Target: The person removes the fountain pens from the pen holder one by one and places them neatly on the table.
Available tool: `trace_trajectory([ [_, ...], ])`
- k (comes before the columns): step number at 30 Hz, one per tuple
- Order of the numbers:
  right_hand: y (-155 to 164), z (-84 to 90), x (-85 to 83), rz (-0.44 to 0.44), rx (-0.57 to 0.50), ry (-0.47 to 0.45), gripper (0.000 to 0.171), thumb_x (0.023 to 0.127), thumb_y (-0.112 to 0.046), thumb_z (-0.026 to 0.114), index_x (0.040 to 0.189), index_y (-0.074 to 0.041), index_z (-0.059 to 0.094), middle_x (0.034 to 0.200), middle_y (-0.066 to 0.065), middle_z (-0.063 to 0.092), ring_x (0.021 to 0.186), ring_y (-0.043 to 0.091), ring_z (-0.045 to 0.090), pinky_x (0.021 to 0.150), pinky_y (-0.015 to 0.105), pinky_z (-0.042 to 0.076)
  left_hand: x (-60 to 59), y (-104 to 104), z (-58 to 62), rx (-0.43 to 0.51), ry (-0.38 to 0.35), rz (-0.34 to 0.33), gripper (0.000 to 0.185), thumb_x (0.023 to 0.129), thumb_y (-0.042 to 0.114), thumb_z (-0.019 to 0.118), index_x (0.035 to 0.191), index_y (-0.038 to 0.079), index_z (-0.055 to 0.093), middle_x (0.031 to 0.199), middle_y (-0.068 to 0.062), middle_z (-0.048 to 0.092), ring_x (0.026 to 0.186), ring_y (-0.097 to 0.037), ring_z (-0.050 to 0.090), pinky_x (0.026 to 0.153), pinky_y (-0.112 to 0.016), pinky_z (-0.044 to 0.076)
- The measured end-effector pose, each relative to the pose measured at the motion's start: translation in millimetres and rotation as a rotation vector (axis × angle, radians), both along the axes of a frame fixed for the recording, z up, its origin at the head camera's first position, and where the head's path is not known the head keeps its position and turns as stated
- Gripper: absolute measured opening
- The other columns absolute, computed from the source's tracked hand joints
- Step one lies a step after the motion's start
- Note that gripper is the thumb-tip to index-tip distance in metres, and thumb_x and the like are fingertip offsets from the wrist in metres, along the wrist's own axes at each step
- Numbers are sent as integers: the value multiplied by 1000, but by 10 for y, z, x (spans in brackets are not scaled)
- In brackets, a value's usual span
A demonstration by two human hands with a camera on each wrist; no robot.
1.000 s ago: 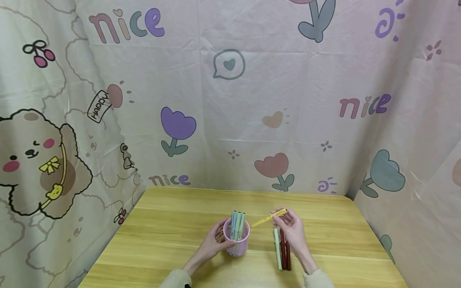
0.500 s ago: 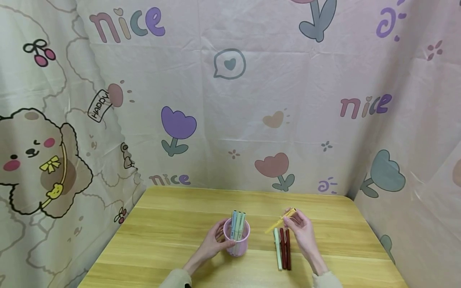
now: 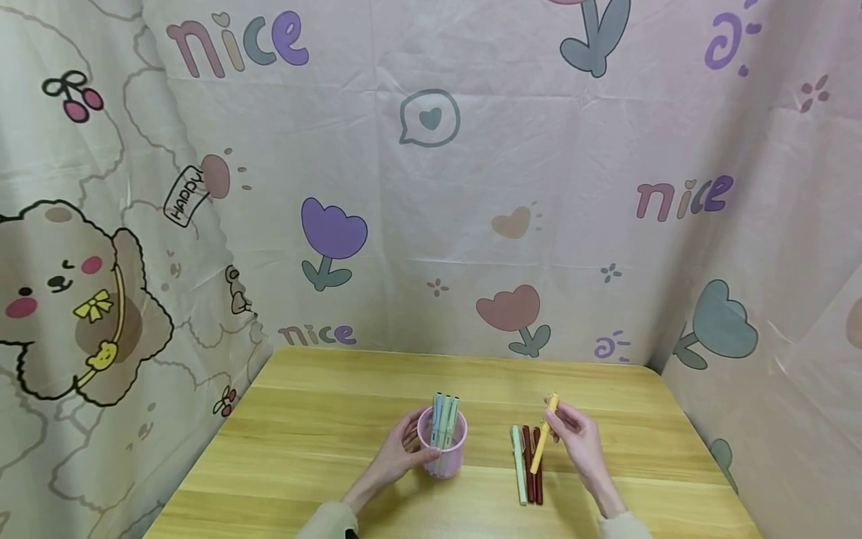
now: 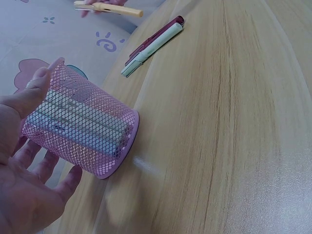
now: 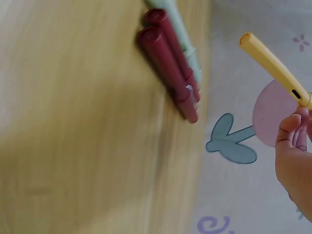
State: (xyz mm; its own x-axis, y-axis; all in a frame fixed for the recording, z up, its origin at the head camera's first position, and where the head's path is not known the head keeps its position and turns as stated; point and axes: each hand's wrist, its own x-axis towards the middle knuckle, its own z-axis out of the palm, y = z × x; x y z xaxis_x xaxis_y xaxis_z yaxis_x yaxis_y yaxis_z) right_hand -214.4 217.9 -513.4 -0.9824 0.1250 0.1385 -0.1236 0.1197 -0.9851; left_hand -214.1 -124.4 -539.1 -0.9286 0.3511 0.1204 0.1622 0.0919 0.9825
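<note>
With our left hand [image 3: 397,455] still cupped around the pink mesh cup [image 3: 442,446], our right hand [image 3: 578,442] has swung the pinched yellow pen [image 3: 542,436] from near-level to steep, lowering it beside the pens lying on the table [image 3: 323,419].

Makeshift home recording corner, small wooden table [image 3: 337,419], walled in by pastel cartoon-print cloth backdrop [image 3: 431,187]
</note>
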Motion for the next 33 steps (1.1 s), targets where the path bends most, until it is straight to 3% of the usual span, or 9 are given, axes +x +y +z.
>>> trace_trajectory([
  [7,72,-75,16,-2,64,-30,41,97,-7,64,132,12,56,82,0,67,64,7,57,55,19,52,3,-5,-1,3,-2,-1,84,86,9,77,153,-5,28,156,-33,35,144,-54,35,119,-66,33],
  [19,149,-207,-13,-1,190,-71,47,94,-4,66,138,8,51,91,19,71,68,8,63,63,26,60,-11,-5,-29,-8,2,0,85,86,13,78,153,-5,28,155,-33,36,144,-54,35,119,-67,32],
  [26,166,-234,6,6,231,-114,45,94,-3,66,135,8,52,93,22,72,72,9,64,68,25,60,-22,-4,-31,-5,-6,0,86,86,15,79,153,-4,28,156,-32,35,144,-54,34,119,-67,31],
  [33,185,-299,-13,30,259,-155,48,93,0,65,136,13,47,91,22,71,67,13,62,59,26,61,-28,-2,-38,-4,-10,-3,86,87,15,78,154,-4,27,157,-32,35,145,-53,34,120,-66,31],
])
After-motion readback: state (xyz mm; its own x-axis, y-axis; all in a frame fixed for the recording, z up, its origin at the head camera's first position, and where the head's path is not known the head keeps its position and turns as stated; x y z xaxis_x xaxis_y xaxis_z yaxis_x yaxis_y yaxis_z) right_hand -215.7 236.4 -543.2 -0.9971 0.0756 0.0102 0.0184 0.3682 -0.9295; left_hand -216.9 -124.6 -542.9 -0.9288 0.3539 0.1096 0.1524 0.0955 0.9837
